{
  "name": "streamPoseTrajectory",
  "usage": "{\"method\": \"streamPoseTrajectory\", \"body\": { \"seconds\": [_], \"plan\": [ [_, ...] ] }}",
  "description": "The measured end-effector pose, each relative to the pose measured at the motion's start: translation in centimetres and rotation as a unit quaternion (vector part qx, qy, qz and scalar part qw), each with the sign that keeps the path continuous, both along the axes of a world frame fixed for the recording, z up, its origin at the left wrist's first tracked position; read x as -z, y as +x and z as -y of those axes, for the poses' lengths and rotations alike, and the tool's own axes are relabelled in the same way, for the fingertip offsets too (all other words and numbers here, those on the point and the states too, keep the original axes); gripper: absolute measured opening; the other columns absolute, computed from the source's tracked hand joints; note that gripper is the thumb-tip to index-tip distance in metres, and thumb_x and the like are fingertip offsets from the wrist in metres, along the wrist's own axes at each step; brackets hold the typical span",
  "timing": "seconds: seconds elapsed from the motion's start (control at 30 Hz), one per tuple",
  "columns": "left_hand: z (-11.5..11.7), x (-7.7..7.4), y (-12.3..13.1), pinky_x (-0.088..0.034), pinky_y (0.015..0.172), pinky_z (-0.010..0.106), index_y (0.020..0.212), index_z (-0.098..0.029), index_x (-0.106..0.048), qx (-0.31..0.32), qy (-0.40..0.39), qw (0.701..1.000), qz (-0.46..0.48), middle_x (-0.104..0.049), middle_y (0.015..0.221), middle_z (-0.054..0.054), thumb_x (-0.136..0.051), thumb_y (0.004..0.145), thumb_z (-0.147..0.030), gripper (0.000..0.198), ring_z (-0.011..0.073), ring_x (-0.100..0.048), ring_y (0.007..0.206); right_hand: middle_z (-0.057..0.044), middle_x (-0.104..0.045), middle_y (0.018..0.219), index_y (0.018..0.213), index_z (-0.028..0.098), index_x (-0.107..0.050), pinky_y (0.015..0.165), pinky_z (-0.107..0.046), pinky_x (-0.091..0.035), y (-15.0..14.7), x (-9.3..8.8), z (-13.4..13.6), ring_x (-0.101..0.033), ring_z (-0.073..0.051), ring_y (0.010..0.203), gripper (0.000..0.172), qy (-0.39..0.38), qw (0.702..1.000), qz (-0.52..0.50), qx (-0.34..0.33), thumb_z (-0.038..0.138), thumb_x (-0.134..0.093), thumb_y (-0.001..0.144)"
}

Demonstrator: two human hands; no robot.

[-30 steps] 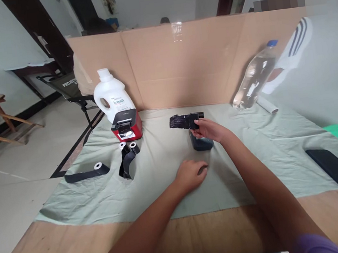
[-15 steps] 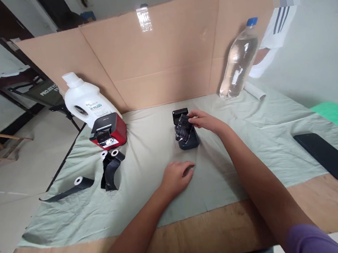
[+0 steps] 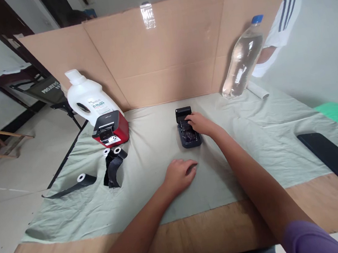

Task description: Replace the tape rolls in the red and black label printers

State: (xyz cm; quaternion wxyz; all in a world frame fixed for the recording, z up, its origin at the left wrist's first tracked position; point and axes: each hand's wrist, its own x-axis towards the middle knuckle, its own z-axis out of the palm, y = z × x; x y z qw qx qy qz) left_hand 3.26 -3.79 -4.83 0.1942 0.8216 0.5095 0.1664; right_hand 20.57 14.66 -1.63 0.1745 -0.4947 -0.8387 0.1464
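Observation:
A small black case (image 3: 191, 143) stands on the cloth with its hinged lid (image 3: 183, 114) raised at the back. My right hand (image 3: 198, 123) reaches over it from the right, fingers pinching the upper edge of a shiny, clear-and-dark plastic piece (image 3: 190, 135). That piece lies within the case's opening; its exact kind is hard to make out. My left hand (image 3: 179, 176) rests on the cloth in front of the case, loosely curled, thumb near the index finger, with only a dark gap between them.
To the left are a red and black box-shaped device (image 3: 112, 129), a white jug (image 3: 91, 95) and several black rolls (image 3: 86, 178). A water bottle (image 3: 244, 60) leans at the back right against the cardboard screen (image 3: 164, 61). A dark phone-like slab (image 3: 333, 155) lies far right. Behind is a person's sleeve (image 3: 287, 13).
My right hand has lowered the shiny plastic piece from a tilted position above the case into its opening. The left hand stays curled on the cloth. The view has shifted slightly.

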Motion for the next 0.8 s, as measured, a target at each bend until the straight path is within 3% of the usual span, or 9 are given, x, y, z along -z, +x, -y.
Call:
{"method": "streamPoseTrajectory", "body": {
  "seconds": [0.13, 0.27, 0.37, 0.47, 0.6, 0.7, 0.8],
  "plan": [
    [0.0, 0.0, 0.0, -0.042, 0.079, 0.034, 0.116, -0.026, -0.072, 0.001, 0.001, 1.000, 0.001, -0.071, 0.078, 0.001, -0.052, 0.096, -0.030, 0.029, 0.0197, -0.063, 0.080, -0.016, -0.056, 0.120, 0.120, 0.015, -0.067, 0.103, -0.041, -0.043, -0.3, 0.3, 0.4, -0.055, -0.028, 0.115, 0.034, 0.002, 1.000, 0.010, 0.014, 0.009, -0.046, 0.094],
    [0.0, -0.1, 0.1, -0.043, 0.080, 0.034, 0.116, -0.026, -0.072, 0.001, -0.001, 1.000, -0.002, -0.071, 0.078, 0.002, -0.051, 0.096, -0.030, 0.029, 0.0206, -0.064, 0.081, -0.014, -0.050, 0.120, 0.113, 0.016, -0.065, 0.095, -0.041, -0.047, -0.4, 0.4, 0.7, -0.058, -0.027, 0.103, 0.026, -0.002, 0.995, -0.025, 0.102, 0.017, -0.063, 0.087],
    [0.1, -0.1, 0.1, -0.044, 0.082, 0.034, 0.115, -0.025, -0.072, 0.001, -0.002, 1.000, 0.003, -0.070, 0.077, 0.002, -0.052, 0.096, -0.030, 0.029, 0.0207, -0.063, 0.081, -0.014, -0.052, 0.116, 0.112, 0.016, -0.059, 0.089, -0.042, -0.049, -0.2, 0.5, 0.6, -0.059, -0.025, 0.093, 0.036, -0.014, 0.982, -0.051, 0.180, 0.029, -0.072, 0.081],
    [0.0, -0.2, -0.1, -0.046, 0.078, 0.031, 0.117, -0.025, -0.070, -0.018, -0.022, 0.998, 0.047, -0.067, 0.076, 0.000, -0.052, 0.094, -0.028, 0.029, 0.0180, -0.062, 0.076, -0.012, -0.057, 0.112, 0.114, 0.017, -0.055, 0.087, -0.040, -0.049, 0.1, 0.7, 0.2, -0.059, -0.025, 0.093, 0.046, -0.026, 0.974, -0.090, 0.208, 0.034, -0.076, 0.077],
    [-2.0, -1.3, -0.4, -0.049, 0.077, 0.028, 0.134, -0.023, -0.058, -0.090, 0.007, 0.989, 0.117, -0.065, 0.090, 0.001, -0.054, 0.094, -0.029, 0.041, 0.0163, -0.061, 0.080, -0.012, -0.065, 0.115, 0.130, 0.016, -0.050, 0.089, -0.039, -0.048, 0.4, 1.2, -0.5, -0.061, -0.024, 0.095, 0.062, -0.090, 0.960, -0.194, 0.183, 0.038, -0.075, 0.077],
    [-4.7, -2.4, -0.3, -0.050, 0.089, 0.033, 0.149, -0.023, -0.045, -0.109, 0.096, 0.988, 0.055, -0.060, 0.112, 0.008, -0.063, 0.090, -0.035, 0.063, 0.0228, -0.059, 0.102, -0.014, -0.062, 0.131, 0.140, 0.018, -0.046, 0.091, -0.038, -0.049, 0.3, 1.3, -0.8, -0.063, -0.021, 0.096, 0.064, -0.112, 0.938, -0.304, 0.121, 0.037, -0.068, 0.083],
    [-6.5, -2.4, 0.0, -0.049, 0.090, 0.036, 0.146, -0.028, -0.054, -0.084, 0.135, 0.987, -0.027, -0.056, 0.111, 0.009, -0.063, 0.092, -0.040, 0.056, 0.0254, -0.057, 0.105, -0.014, -0.063, 0.132, 0.136, 0.017, -0.052, 0.093, -0.036, -0.048, 0.3, 1.2, -0.8, -0.062, -0.020, 0.102, 0.055, -0.105, 0.918, -0.371, 0.089, 0.037, -0.062, 0.087]
  ]
}}
